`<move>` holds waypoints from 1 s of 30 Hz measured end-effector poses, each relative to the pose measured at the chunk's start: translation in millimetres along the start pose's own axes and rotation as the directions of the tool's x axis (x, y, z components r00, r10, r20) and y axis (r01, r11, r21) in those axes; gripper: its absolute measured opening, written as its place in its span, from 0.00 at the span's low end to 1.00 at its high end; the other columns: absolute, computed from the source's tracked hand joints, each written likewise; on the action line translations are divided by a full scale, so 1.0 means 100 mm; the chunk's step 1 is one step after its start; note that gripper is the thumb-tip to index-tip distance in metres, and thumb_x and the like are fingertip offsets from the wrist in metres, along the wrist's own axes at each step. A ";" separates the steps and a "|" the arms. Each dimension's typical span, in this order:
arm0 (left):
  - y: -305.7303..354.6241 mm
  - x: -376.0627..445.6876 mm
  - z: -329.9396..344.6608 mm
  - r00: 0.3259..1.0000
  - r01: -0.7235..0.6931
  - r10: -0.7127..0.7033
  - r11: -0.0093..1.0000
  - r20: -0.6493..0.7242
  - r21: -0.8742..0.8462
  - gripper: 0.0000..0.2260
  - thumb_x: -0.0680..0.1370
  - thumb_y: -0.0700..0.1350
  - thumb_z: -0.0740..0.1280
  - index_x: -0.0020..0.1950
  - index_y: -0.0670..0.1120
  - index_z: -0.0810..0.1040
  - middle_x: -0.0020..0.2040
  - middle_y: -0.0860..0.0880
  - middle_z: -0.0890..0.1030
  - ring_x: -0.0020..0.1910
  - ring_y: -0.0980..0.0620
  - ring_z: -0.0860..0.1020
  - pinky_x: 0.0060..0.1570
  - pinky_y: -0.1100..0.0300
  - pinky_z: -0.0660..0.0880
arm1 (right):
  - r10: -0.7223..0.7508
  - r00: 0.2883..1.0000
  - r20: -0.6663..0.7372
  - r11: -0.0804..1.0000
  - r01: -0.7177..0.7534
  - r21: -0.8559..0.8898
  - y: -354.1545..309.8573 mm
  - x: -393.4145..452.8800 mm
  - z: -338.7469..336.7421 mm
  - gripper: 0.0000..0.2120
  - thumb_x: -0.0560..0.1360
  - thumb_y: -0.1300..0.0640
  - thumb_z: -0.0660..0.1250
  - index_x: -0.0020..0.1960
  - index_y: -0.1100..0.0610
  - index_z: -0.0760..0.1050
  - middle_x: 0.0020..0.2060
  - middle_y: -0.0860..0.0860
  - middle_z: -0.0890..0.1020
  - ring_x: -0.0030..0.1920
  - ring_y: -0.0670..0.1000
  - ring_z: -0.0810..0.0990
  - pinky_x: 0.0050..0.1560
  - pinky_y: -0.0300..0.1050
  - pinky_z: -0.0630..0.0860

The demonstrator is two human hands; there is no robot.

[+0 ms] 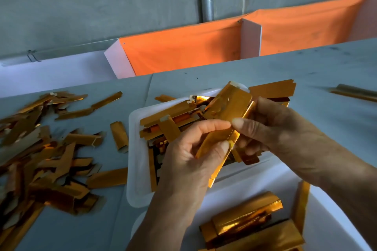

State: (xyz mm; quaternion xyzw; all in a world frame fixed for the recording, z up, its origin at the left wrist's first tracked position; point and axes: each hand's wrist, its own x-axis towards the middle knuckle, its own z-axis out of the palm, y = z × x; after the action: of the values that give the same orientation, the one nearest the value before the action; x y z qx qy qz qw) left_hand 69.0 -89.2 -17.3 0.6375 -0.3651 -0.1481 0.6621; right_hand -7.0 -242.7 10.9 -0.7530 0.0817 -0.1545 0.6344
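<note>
Pinching gold foil blank, right hand, left hand hiding its middle

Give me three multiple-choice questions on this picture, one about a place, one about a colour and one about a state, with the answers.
1. Where does the loose pile of gold card pieces lie?
A. on the table, left of the white tray
B. on a wall shelf
C. on the floor

2. What colour is the cloth behind the table?
A. blue
B. orange
C. green

3. How is the gold card blank held?
A. lying untouched
B. by one hand only
C. pinched by both hands

Answers:
1 A: the pile spreads over the grey tabletop beside the tray.
2 B: the cloth is bright orange.
3 C: the left hand and right hand both grip it.
</note>
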 end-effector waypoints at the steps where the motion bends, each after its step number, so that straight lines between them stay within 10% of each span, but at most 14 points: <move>1: 0.00 0.00 0.01 1.000 -0.001 0.001 1.000 0.005 -0.002 0.11 0.71 0.46 0.69 0.50 0.59 0.80 0.48 0.55 0.83 0.49 0.56 0.81 0.44 0.63 0.77 | -0.005 1.000 -0.010 1.000 0.005 0.030 0.00 0.00 -0.02 0.14 0.68 0.51 0.68 0.47 0.59 0.77 0.32 0.52 0.82 0.33 0.47 0.81 0.35 0.36 0.76; 14: 0.08 -0.01 -0.02 0.999 0.003 -0.004 0.999 0.046 0.032 0.09 0.72 0.48 0.71 0.51 0.59 0.79 0.47 0.56 0.83 0.42 0.58 0.81 0.32 0.66 0.75 | -0.012 0.997 -0.081 0.997 0.019 0.078 -0.09 -0.02 -0.10 0.11 0.67 0.52 0.67 0.39 0.60 0.80 0.32 0.57 0.83 0.32 0.50 0.81 0.32 0.35 0.77; 17: 0.08 -0.01 0.01 0.995 -0.097 0.103 0.962 -0.013 0.255 0.10 0.73 0.49 0.69 0.54 0.57 0.81 0.49 0.57 0.83 0.47 0.58 0.81 0.40 0.65 0.78 | -0.010 0.984 -0.178 1.000 0.013 0.017 -0.08 -0.01 -0.05 0.06 0.72 0.57 0.68 0.40 0.59 0.80 0.32 0.56 0.84 0.31 0.49 0.82 0.31 0.35 0.76; 20: 0.09 0.03 0.12 0.899 -0.267 0.438 0.551 -0.001 0.791 0.16 0.74 0.53 0.67 0.58 0.48 0.82 0.60 0.51 0.79 0.60 0.50 0.76 0.57 0.56 0.74 | -0.070 0.943 -0.324 0.985 0.014 -0.174 -0.05 -0.01 0.02 0.06 0.73 0.56 0.69 0.38 0.54 0.80 0.29 0.52 0.83 0.29 0.46 0.82 0.29 0.35 0.76; 23: 0.08 0.03 0.27 0.831 -0.326 0.542 0.299 0.122 0.897 0.21 0.72 0.47 0.70 0.63 0.42 0.78 0.62 0.44 0.79 0.62 0.44 0.76 0.59 0.46 0.75 | -0.081 0.945 -0.316 0.989 0.037 -0.142 -0.07 -0.05 0.07 0.05 0.70 0.53 0.70 0.39 0.54 0.80 0.29 0.52 0.83 0.29 0.48 0.82 0.29 0.36 0.77; 27: 0.08 0.01 0.30 0.816 -0.338 0.571 0.349 0.087 0.874 0.19 0.75 0.41 0.61 0.65 0.39 0.75 0.55 0.46 0.83 0.49 0.53 0.83 0.48 0.63 0.78 | 0.015 0.994 -0.110 0.983 0.005 0.184 -0.08 -0.07 0.05 0.14 0.67 0.48 0.68 0.45 0.58 0.80 0.35 0.54 0.84 0.35 0.51 0.83 0.32 0.37 0.76; 30: 0.10 -0.01 0.24 0.863 -0.270 0.488 0.662 -0.129 0.699 0.17 0.77 0.41 0.62 0.66 0.46 0.75 0.51 0.55 0.83 0.47 0.67 0.79 0.46 0.76 0.74 | -0.032 0.996 -0.087 0.993 0.042 0.111 -0.07 -0.07 -0.03 0.20 0.68 0.38 0.66 0.50 0.52 0.80 0.43 0.52 0.84 0.42 0.50 0.83 0.38 0.41 0.77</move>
State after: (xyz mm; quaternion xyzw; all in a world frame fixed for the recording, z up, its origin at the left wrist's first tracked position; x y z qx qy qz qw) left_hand 49.3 -104.7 -10.3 0.7522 -0.4123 0.2340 0.4576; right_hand -14.9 -242.5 17.1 -0.7100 0.0858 -0.2024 0.6690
